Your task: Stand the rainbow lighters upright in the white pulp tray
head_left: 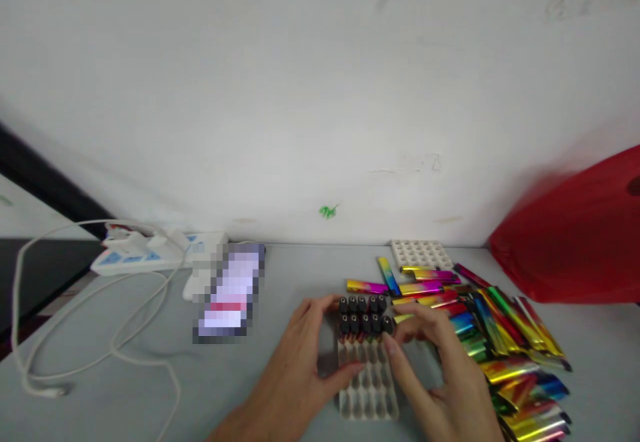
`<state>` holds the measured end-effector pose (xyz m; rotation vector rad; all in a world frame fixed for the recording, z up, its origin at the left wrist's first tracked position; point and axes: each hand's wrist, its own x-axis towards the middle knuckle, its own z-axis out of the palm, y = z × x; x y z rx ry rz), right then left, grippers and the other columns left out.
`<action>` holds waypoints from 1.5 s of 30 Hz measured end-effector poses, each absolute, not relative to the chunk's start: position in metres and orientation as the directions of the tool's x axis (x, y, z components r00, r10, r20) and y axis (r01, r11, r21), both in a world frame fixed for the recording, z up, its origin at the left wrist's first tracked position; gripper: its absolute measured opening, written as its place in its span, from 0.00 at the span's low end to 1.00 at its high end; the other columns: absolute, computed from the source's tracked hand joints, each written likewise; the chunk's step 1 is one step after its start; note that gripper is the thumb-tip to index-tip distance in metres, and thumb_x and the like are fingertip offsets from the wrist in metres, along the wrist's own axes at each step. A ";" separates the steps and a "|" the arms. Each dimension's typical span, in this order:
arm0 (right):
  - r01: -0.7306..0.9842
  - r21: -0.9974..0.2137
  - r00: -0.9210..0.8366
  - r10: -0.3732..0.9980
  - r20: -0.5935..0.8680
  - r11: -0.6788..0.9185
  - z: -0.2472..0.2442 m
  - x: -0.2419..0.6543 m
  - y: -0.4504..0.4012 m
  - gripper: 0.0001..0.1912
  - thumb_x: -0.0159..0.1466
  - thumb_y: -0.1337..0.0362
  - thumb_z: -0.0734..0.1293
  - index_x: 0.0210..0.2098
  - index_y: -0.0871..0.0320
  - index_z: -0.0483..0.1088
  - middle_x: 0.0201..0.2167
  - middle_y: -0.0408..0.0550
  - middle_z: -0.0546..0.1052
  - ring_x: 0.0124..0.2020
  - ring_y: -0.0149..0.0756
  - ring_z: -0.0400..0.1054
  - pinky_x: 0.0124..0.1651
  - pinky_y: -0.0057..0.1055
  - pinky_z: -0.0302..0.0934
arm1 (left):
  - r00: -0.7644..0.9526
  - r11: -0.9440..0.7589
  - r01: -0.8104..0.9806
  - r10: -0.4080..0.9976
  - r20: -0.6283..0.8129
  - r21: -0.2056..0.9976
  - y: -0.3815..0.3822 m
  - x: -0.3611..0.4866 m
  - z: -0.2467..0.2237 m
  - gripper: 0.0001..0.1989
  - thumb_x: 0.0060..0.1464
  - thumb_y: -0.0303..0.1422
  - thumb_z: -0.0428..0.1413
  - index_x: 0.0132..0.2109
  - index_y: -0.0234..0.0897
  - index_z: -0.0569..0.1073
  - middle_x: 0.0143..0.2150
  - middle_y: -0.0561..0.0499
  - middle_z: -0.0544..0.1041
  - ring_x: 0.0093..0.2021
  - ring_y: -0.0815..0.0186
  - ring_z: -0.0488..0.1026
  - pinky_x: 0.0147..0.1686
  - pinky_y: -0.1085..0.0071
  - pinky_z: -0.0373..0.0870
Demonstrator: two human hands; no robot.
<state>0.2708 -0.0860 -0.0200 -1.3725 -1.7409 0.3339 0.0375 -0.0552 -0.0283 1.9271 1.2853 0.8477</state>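
Note:
In the head view a white tray [369, 383] with rows of cells lies on the table. Its two far rows hold upright shiny sticks with black ends [365, 324]; the nearer cells are bare. My left hand [305, 362] grips the tray from the left, fingertips at its far left corner and thumb across the cells. At the right end of the second row, my right hand [430, 355] pinches a black-ended stick [387, 325] between thumb and fingers. The lower part of that stick is hidden.
Many loose metallic coloured sticks [505, 325] are heaped on the right. A second white tray [421, 253] lies by the wall. A red bag [575, 235] stands far right. On the left are a phone [233, 289], a power strip [160, 252] and a white cable [113, 355].

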 end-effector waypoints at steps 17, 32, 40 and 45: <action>0.903 -0.046 -0.346 0.789 0.508 0.426 -0.056 0.273 -0.068 0.26 0.76 0.76 0.56 0.68 0.56 0.70 0.72 0.55 0.75 0.72 0.49 0.67 0.71 0.55 0.47 | 0.313 -0.279 0.537 0.942 0.119 0.796 -0.054 0.039 -0.022 0.43 0.52 0.26 0.75 0.70 0.48 0.66 0.64 0.44 0.77 0.64 0.47 0.76 0.66 0.43 0.72; 0.886 -0.140 -0.291 0.766 0.574 0.442 -0.048 0.277 -0.065 0.20 0.76 0.75 0.61 0.59 0.51 0.76 0.54 0.48 0.87 0.59 0.49 0.77 0.65 0.51 0.49 | 0.284 -0.267 0.554 0.951 0.123 0.788 -0.053 0.040 -0.022 0.44 0.48 0.26 0.77 0.68 0.47 0.67 0.63 0.43 0.78 0.62 0.45 0.77 0.64 0.43 0.75; 0.851 -0.273 -0.210 0.766 0.607 0.450 -0.030 0.277 -0.065 0.14 0.75 0.75 0.63 0.41 0.50 0.76 0.42 0.40 0.87 0.46 0.43 0.79 0.59 0.45 0.48 | 0.274 -0.264 0.548 0.953 0.128 0.794 -0.053 0.039 -0.021 0.44 0.47 0.27 0.77 0.68 0.46 0.69 0.62 0.43 0.78 0.61 0.45 0.78 0.63 0.45 0.75; 0.850 -0.327 -0.155 0.789 0.595 0.413 -0.034 0.277 -0.067 0.13 0.71 0.76 0.66 0.41 0.49 0.76 0.40 0.39 0.85 0.43 0.42 0.77 0.55 0.43 0.49 | 0.237 -0.256 0.562 0.961 0.144 0.786 -0.054 0.040 -0.024 0.46 0.44 0.28 0.78 0.68 0.47 0.70 0.60 0.44 0.79 0.57 0.46 0.79 0.59 0.47 0.78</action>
